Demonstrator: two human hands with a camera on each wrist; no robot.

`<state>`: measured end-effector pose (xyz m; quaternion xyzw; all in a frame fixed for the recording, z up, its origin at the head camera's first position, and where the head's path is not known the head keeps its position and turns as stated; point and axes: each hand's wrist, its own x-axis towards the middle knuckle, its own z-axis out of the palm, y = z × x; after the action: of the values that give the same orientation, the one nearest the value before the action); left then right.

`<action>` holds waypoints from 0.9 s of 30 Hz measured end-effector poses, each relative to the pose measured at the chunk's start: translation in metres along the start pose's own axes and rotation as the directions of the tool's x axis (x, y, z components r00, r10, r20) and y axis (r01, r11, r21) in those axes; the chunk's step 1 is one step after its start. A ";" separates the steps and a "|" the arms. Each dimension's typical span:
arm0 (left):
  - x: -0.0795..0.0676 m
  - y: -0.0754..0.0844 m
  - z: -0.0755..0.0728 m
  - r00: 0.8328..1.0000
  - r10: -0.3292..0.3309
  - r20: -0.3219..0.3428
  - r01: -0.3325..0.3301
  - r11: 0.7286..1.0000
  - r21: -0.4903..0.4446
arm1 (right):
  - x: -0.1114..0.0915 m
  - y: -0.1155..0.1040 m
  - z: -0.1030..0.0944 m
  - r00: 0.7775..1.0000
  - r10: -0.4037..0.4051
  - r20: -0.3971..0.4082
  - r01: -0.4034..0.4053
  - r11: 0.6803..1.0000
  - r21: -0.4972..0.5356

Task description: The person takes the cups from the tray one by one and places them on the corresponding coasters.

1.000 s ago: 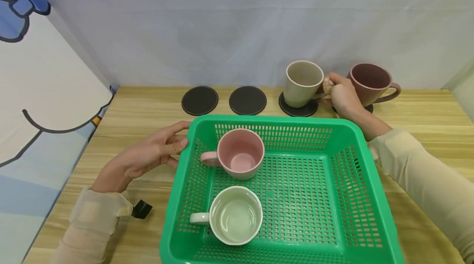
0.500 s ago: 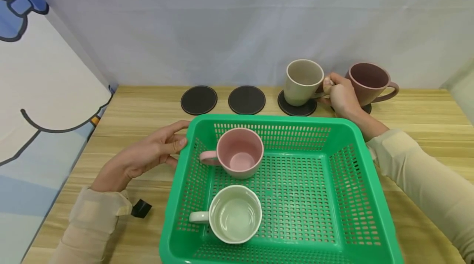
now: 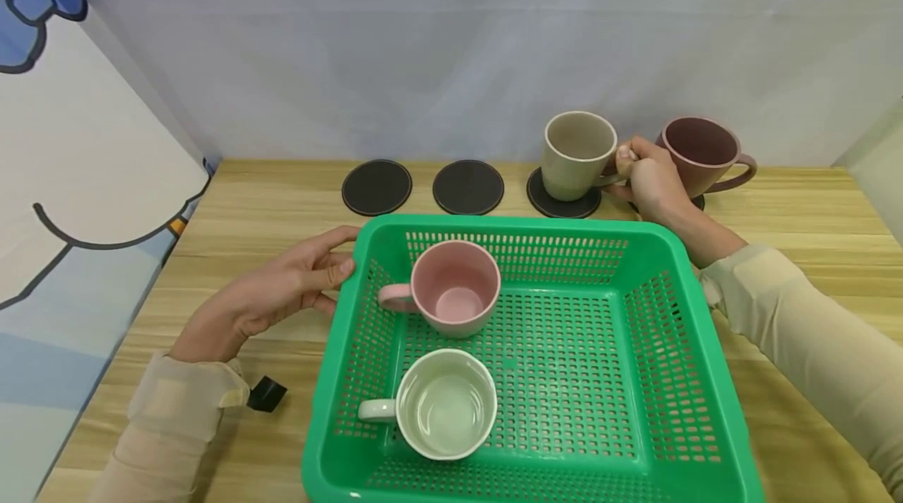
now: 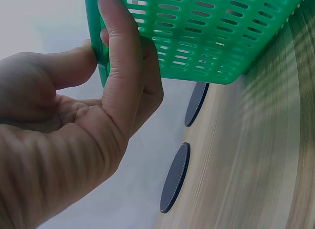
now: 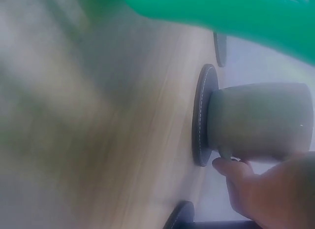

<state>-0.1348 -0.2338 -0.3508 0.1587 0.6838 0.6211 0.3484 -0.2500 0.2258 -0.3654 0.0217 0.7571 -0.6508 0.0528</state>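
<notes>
My left hand (image 3: 289,284) grips the left rim of a green plastic basket (image 3: 525,226), thumb on the outside top and fingers against its wall in the left wrist view. Inside the basket, a pink mug (image 3: 457,287) and a pale green mug (image 3: 447,405) stand on the left side, handles pointing left. At the back, my right hand (image 3: 652,178) pinches the handle of a beige mug (image 3: 578,154). That mug stands upright on a round black coaster (image 5: 201,115), its base against it in the right wrist view.
A dark mauve mug (image 3: 701,154) stands on another coaster, right beside my right hand. Two bare black coasters (image 3: 377,187) lie further left in the same row. A small black block (image 3: 266,394) is near my left wrist. A grey-white curtain (image 3: 451,56) hangs behind the wooden table (image 3: 261,229).
Both hands keep their grips and the mugs stay in place. The whole scene shifts only slightly in the head view.
</notes>
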 end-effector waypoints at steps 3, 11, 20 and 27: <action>0.000 0.000 0.000 1.000 -0.004 -0.004 0.004 1.000 0.008 | 0.000 0.000 0.000 1.000 0.009 0.002 -0.009 1.000 0.020; -0.001 -0.002 0.000 1.000 0.002 -0.002 -0.002 1.000 0.009 | -0.002 0.002 -0.001 0.999 0.003 0.037 -0.005 0.997 0.071; -0.001 -0.002 0.000 1.000 0.001 -0.003 -0.001 1.000 0.002 | -0.002 0.003 -0.001 0.999 0.018 0.045 -0.021 0.996 0.081; 0.001 -0.001 0.001 1.000 -0.005 -0.012 0.005 1.000 0.010 | -0.001 0.004 -0.004 0.998 0.025 0.056 -0.029 0.997 0.070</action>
<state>-0.1349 -0.2325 -0.3523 0.1550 0.6894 0.6179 0.3450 -0.2488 0.2303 -0.3684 0.0157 0.7316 -0.6767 0.0817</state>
